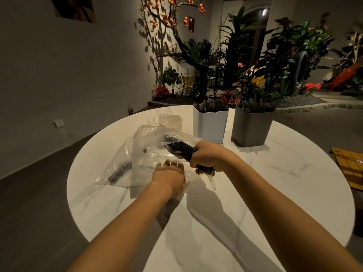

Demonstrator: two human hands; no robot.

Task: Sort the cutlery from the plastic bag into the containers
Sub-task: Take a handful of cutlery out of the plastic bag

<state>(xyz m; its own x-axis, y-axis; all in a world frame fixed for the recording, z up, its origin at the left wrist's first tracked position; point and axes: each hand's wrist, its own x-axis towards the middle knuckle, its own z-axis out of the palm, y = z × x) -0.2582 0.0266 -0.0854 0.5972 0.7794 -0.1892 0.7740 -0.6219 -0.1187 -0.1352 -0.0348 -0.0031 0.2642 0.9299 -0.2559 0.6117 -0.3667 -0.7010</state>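
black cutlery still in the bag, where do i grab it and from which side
Probably by its upper-right end, reaching in from the right through the plastic bag's mouth. The black cutlery lies slanted in the bag's left corner, that end toward the opening near the left hand; the film blocks a grip from above.

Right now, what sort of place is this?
Likely a restaurant or cafe, dimly lit: round marble-look table, indoor bed of plants behind it, white container and grey container stocked with cutlery.
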